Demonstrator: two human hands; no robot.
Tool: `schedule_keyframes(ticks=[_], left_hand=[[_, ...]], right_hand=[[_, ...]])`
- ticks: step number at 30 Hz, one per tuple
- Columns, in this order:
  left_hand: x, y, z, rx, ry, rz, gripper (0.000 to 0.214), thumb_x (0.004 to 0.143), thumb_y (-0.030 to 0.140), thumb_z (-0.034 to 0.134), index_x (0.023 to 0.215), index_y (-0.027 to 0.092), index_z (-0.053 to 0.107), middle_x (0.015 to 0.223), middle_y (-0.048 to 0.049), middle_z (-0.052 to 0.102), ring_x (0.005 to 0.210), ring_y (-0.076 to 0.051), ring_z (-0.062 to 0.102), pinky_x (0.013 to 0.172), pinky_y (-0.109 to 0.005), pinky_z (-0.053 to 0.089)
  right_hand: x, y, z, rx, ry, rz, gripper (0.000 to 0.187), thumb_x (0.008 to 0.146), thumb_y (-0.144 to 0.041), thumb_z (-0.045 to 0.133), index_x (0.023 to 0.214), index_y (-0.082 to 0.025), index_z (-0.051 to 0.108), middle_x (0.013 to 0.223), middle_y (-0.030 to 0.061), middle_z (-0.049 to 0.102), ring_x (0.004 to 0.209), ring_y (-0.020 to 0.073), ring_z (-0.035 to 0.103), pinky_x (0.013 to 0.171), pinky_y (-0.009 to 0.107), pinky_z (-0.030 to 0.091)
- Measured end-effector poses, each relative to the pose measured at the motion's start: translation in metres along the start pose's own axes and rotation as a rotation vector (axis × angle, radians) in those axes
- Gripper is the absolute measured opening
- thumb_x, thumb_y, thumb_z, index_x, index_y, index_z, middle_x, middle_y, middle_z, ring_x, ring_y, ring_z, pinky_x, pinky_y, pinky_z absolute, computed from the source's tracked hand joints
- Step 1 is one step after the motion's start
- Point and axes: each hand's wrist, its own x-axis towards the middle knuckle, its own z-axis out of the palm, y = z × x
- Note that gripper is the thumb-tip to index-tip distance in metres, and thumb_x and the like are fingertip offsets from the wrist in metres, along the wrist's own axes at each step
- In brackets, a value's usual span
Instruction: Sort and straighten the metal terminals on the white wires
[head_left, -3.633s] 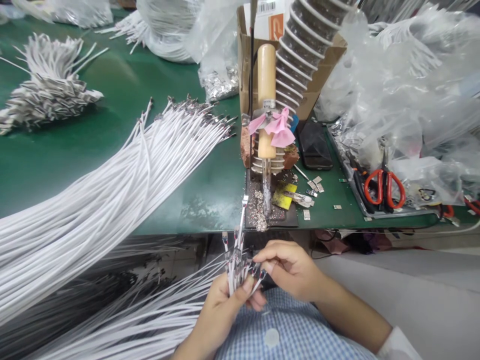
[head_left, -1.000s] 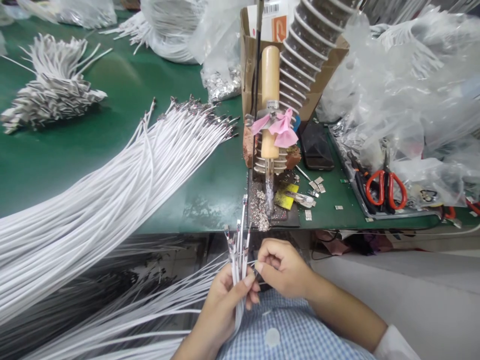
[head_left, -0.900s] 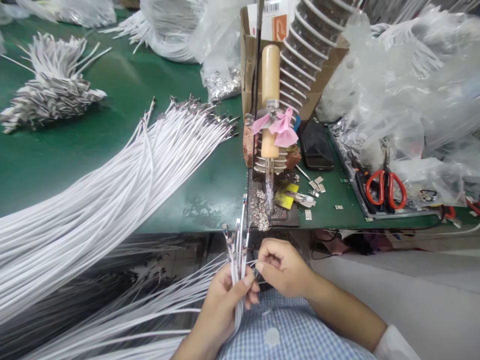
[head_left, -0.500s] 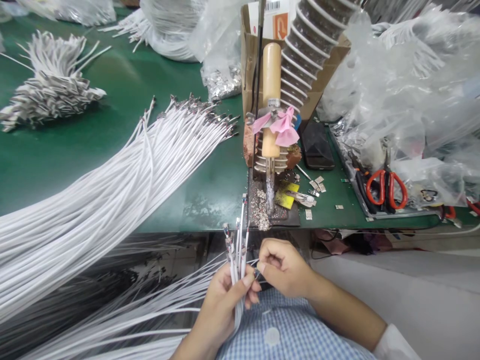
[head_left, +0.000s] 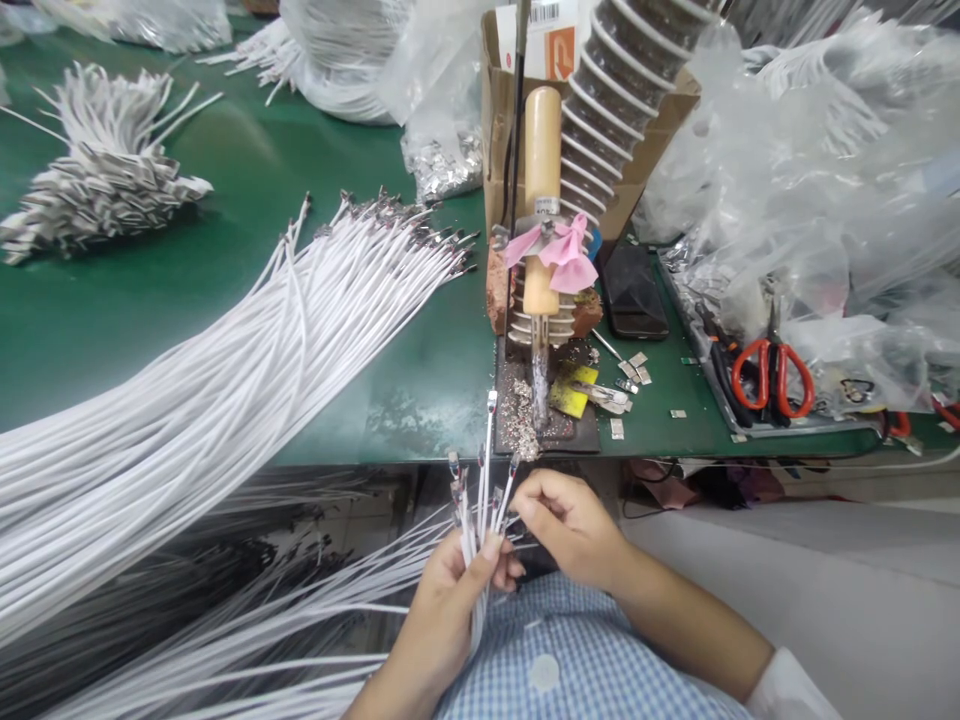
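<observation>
My left hand [head_left: 457, 585] is closed around a small bunch of white cables [head_left: 469, 535], whose tips fan upward with small metal connectors on them. One cable stands higher than the others, its connector [head_left: 492, 402] near the table edge. My right hand [head_left: 566, 520] has its fingers curled in a pinch against one cable of the bunch, just below its connector [head_left: 514, 466]; the fingertips partly hide the contact. Beyond the hands, a soldering iron [head_left: 541, 210] with a wooden handle is fixed tip down, a pink ribbon [head_left: 568, 255] tied on it.
A large bundle of white cables [head_left: 300, 320] lies across the green table [head_left: 405, 350]. Solder crumbs, a yellow sponge [head_left: 574, 391] and tweezers [head_left: 607, 398] surround the iron's tip. At right are a phone [head_left: 634, 290], red-handled scissors [head_left: 772, 378] in a tray and plastic bags [head_left: 825, 190].
My right hand's fingertips have moved slightly up. A cable beside them now leans right with its connector raised, and the tallest cable's connector has turned.
</observation>
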Motion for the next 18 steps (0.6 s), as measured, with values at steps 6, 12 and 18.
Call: schedule_keyframes(ticks=[6, 12, 18], left_hand=[[-0.001, 0.0023, 0.0018, 0.049, 0.001, 0.009, 0.015, 0.075, 0.03, 0.068, 0.071, 0.015, 0.063, 0.055, -0.0006, 0.063, 0.062, -0.015, 0.06, 0.061, -0.024, 0.043], [-0.0044, 0.0084, 0.0058, 0.048, 0.008, -0.028, 0.021, 0.073, 0.036, 0.068, 0.068, 0.016, 0.062, 0.055, -0.0019, 0.066, 0.067, -0.02, 0.065, 0.064, -0.026, 0.045], [-0.006, 0.0042, 0.0033, 0.075, 0.022, -0.045, 0.02, 0.07, 0.034, 0.071, 0.07, 0.015, 0.064, 0.056, -0.0032, 0.067, 0.064, -0.018, 0.064, 0.06, -0.024, 0.046]], right_hand=[[-0.0002, 0.0011, 0.0, 0.004, -0.022, 0.009, 0.019, 0.085, -0.026, 0.052, 0.07, -0.015, 0.048, 0.065, -0.0008, 0.051, 0.049, 0.0091, 0.053, 0.044, 0.019, 0.039], [-0.0002, -0.0029, -0.005, -0.132, 0.107, -0.022, 0.021, 0.084, -0.024, 0.052, 0.065, -0.016, 0.047, 0.059, -0.0029, 0.045, 0.051, 0.0077, 0.04, 0.048, 0.02, 0.035], [0.0008, -0.0005, -0.0008, 0.131, 0.05, 0.065, 0.015, 0.081, -0.029, 0.057, 0.08, -0.014, 0.055, 0.068, 0.0008, 0.056, 0.055, 0.0088, 0.05, 0.049, 0.019, 0.04]])
